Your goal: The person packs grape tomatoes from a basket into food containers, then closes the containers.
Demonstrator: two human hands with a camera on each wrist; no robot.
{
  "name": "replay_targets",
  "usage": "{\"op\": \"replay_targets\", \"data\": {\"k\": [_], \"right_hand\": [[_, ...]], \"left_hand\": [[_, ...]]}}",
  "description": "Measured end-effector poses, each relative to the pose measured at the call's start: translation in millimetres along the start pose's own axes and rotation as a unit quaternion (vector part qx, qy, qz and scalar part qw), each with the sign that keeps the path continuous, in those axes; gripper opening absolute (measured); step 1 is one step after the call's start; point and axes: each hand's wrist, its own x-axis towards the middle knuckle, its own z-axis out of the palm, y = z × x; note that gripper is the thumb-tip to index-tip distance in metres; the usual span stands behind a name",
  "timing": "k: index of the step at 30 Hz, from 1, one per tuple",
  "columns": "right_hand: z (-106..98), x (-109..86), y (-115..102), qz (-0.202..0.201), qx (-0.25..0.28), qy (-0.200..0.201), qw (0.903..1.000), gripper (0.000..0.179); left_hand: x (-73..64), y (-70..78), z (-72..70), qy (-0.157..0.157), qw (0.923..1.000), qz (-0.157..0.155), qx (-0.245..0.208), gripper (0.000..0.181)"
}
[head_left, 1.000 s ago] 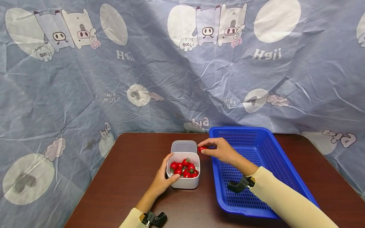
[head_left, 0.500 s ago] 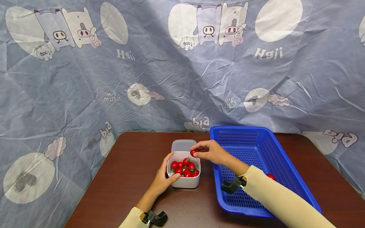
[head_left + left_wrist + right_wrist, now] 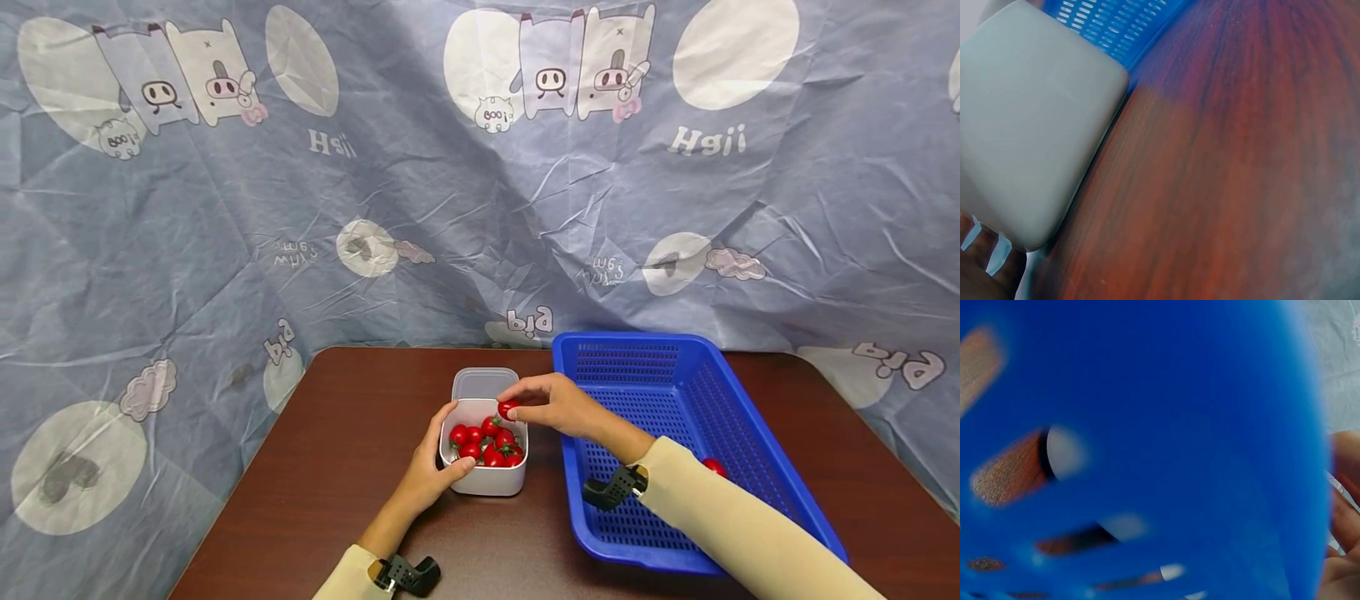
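Observation:
A small white plastic container (image 3: 487, 481) with several red cherry tomatoes (image 3: 493, 456) inside stands on the table. My left hand (image 3: 429, 471) holds its left side, thumb over the front rim and fingers along the wall. In the left wrist view, the container's pale wall (image 3: 1035, 125) fills the left side. My right hand (image 3: 562, 406) pinches one cherry tomato (image 3: 507, 409) between thumb and fingers at the container's back right corner. The right wrist view is mostly covered by the blue basket's blurred wall (image 3: 1210, 425), with part of the right hand (image 3: 1347, 512) at its right edge.
The blue perforated basket (image 3: 573, 508) stands to the right under my right forearm. One red tomato (image 3: 714, 467) lies inside, partly behind the sleeve. A translucent lid (image 3: 483, 382) is just behind the container. A patterned grey-blue cloth (image 3: 450, 208) hangs behind the table (image 3: 330, 467).
My right hand has moved left and slightly down with the tomato, from beside the lid to the container's back right corner. The basket's tomato has come into view. The left hand stays put.

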Motion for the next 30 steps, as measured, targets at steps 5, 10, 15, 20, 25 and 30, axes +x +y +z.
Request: {"op": "replay_targets", "data": {"k": [5, 10, 15, 20, 25, 30], "right_hand": [[1, -0.5, 4, -0.011, -0.008, -0.005, 0.9999, 0.03], [2, -0.8, 2, -0.015, -0.033, -0.002, 0.9994, 0.031], [4, -4.7, -16, -0.018, -0.056, -0.001, 0.9983, 0.029], [5, -8.6, -34, -0.018, -0.056, -0.007, 0.9983, 0.027], [4, -8.8, -35, -0.013, -0.06, -0.005, 0.9981, 0.028], [4, -7.8, -37, -0.01, -0.069, -0.004, 0.9976, 0.029]], "left_hand": [[-0.3, 0.3, 1.0, 0.0, 1.0, -0.002, -0.003, 0.08], [-0.3, 1.2, 0.7, -0.001, 1.0, -0.001, 0.001, 0.08], [-0.3, 0.5, 0.4, 0.0, 1.0, 0.002, -0.002, 0.08], [-0.2, 0.1, 0.7, 0.001, 1.0, 0.006, -0.004, 0.08], [-1.0, 17.5, -1.4, -0.007, 0.9999, 0.0, -0.007, 0.081], [0.3, 24.4, -2.8, -0.011, 0.9998, 0.004, -0.015, 0.081]]}}
